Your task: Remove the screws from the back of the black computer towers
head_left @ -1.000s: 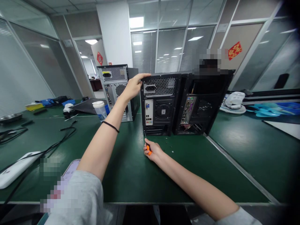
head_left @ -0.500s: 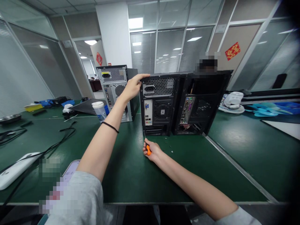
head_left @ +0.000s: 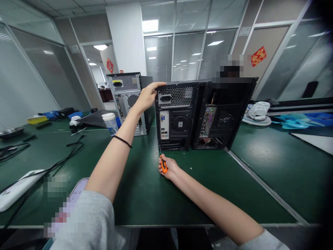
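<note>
A black computer case [head_left: 177, 107] stands upright on the green table, its rear panel facing me. My left hand [head_left: 148, 96] rests on the case's top left corner, fingers stretched over the top edge and holding nothing loose. Below, my right hand [head_left: 168, 166] is wrapped round an orange and black screwdriver [head_left: 163, 166]. The screwdriver's thin shaft points up, with its tip at the lower left corner of the rear panel. Several tiny pieces, perhaps screws, lie on the table in front of the case.
Right beside it stands an open black case [head_left: 221, 118]; a silver case [head_left: 126, 100] is behind my left arm. A white-lidded container [head_left: 110, 123], black cables [head_left: 62, 160] and a phone [head_left: 79, 187] lie left. A person's blurred head shows behind.
The orange screwdriver handle has turned slightly in my right hand, showing a different side. My left hand and the cases have stayed where they were.
</note>
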Demonstrator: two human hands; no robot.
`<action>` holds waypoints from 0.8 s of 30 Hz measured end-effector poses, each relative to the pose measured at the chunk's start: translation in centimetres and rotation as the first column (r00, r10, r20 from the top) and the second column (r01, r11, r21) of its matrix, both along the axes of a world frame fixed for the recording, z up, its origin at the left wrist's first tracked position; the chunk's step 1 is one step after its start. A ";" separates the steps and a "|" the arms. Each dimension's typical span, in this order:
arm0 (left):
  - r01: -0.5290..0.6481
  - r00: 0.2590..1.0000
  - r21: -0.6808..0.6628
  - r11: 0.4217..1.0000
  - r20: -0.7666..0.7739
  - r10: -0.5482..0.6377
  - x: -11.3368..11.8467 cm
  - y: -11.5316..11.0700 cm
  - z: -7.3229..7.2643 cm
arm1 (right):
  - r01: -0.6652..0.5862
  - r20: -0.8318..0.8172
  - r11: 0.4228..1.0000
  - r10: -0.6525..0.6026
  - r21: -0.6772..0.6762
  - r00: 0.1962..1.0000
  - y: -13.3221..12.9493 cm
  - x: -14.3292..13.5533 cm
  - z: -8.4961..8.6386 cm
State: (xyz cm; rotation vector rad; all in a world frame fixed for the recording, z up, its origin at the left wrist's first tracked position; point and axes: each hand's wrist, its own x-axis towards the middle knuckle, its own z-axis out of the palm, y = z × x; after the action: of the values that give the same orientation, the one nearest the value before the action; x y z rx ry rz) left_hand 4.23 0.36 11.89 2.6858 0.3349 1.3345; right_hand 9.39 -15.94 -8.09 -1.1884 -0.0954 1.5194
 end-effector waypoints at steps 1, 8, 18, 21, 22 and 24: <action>0.001 1.000 0.004 1.000 -0.005 -0.001 0.0 0.0 0.0 | -0.002 0.003 1.000 0.002 -0.003 1.000 0.0 0.0 0.0; 0.008 1.000 0.014 1.000 -0.023 -0.008 0.0 0.3 0.0 | 0.008 0.021 1.000 -0.007 -0.029 1.000 0.2 -0.2 0.4; 0.002 1.000 -0.003 1.000 -0.003 -0.002 0.0 0.2 -0.1 | 0.005 0.036 1.000 -0.004 -0.031 0.999 0.4 -0.2 0.1; 0.000 1.000 0.013 1.000 -0.006 0.000 0.0 0.2 -0.1 | 0.012 0.038 0.999 -0.011 -0.030 0.999 0.5 -0.2 -0.2; 0.001 1.000 0.016 1.000 -0.009 -0.001 0.0 0.2 -0.1 | 0.016 0.038 0.999 -0.015 -0.029 0.999 0.6 -0.2 -0.3; 0.000 1.000 0.014 1.000 -0.016 0.000 0.0 0.1 -0.1 | 0.029 0.032 0.999 -0.028 -0.025 0.999 0.6 -0.2 -0.4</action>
State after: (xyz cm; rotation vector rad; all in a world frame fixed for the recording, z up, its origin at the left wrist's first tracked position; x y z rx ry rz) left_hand 4.22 0.45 11.83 2.7092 0.3287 1.3216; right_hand 9.14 -15.30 -8.53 -1.2294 -0.0807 1.4806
